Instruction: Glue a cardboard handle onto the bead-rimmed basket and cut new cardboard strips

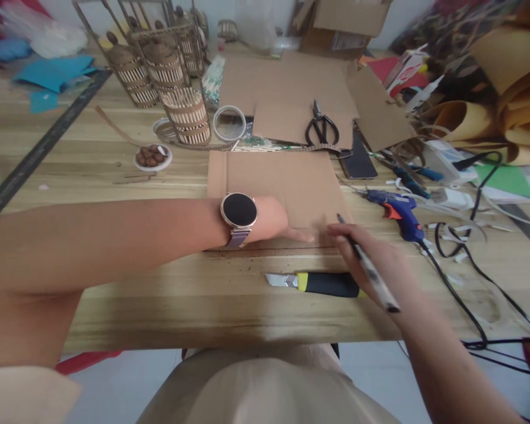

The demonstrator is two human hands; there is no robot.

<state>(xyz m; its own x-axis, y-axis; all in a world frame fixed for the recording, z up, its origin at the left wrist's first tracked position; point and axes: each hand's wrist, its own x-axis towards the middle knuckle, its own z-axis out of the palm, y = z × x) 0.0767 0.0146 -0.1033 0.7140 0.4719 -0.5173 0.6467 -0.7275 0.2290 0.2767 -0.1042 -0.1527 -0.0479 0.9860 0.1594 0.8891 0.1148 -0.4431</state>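
My left hand (277, 222), with a round watch on the wrist, lies flat with fingers stretched out on the near edge of a brown cardboard sheet (282, 182) on the wooden table. My right hand (371, 259) is closed around a thin pencil (365, 265), whose tip touches the cardboard's near right corner, close to my left fingertips. A utility knife (318, 283) with a black and yellow handle lies on the table just in front of both hands.
A blue glue gun (397, 210) with a black cord lies right of the cardboard. Black scissors (320, 125), a phone (357, 162), a tape roll (229, 122), woven baskets (168, 70), a dish of nuts (153, 157) and more cardboard sit further back. Table edge (229, 338) is near.
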